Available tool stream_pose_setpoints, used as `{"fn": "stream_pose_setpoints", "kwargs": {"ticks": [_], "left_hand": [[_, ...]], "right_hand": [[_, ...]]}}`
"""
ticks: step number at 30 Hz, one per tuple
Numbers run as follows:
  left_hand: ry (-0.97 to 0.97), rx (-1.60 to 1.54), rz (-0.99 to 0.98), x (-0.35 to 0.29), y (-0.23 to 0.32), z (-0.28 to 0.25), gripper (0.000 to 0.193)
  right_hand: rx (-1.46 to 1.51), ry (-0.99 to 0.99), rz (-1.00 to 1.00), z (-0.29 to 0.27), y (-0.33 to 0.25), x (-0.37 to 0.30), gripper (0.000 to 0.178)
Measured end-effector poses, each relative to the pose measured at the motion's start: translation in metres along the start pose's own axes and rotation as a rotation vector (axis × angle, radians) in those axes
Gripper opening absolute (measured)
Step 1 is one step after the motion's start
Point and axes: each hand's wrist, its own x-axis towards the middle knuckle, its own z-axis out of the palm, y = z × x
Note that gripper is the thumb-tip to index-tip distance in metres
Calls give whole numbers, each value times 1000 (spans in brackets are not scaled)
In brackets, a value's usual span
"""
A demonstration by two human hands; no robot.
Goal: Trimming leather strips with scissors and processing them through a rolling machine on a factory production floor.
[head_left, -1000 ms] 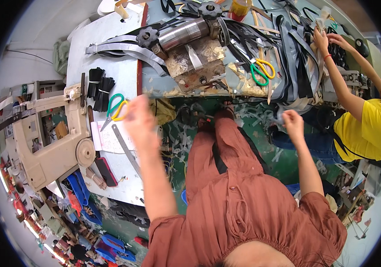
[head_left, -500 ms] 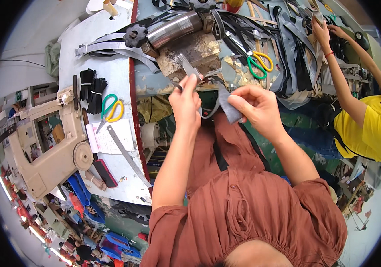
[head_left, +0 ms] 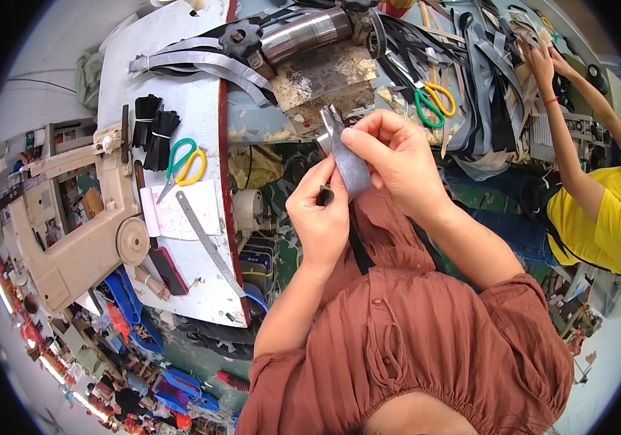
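Note:
In front of my chest I hold a grey fabric-like strip (head_left: pixel 352 172) between both hands. My right hand (head_left: pixel 405 163) pinches its upper part between thumb and fingers. Closed round its lower left side is my left hand (head_left: pixel 321 217), with a dark curled end showing between the fingers. A shiny, narrow piece (head_left: pixel 329 119) juts up beyond the strip; I cannot make out what it is or whether it is held. Just past my hands stands a machine with a metal roller (head_left: pixel 307 36) and a worn plate (head_left: pixel 325 80) strewn with scraps.
Green-and-yellow scissors (head_left: pixel 180 170), black strip bundles (head_left: pixel 157 138), a steel ruler (head_left: pixel 207 239) and a phone (head_left: pixel 169 270) lie on the white table at left. More scissors (head_left: pixel 434 103) lie among strips at right. A co-worker in yellow (head_left: pixel 593 225) works there. A sewing machine (head_left: pixel 78 225) stands far left.
My hands have come together, the left moving right and down, the right moving left and up. The grey strip has moved left and now spans both hands. The view has shifted slightly.

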Motion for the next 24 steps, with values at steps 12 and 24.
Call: {"fn": "stream_pose_setpoints", "kwargs": {"ticks": [12, 24], "left_hand": [[-42, 185, 99, -2, 21, -1, 13], [-40, 78, 34, -10, 13, 3, 17]], "right_hand": [[-208, 99, -341, 1, 9, 6, 16], [-191, 18, -295, -6, 0, 25, 22]]}}
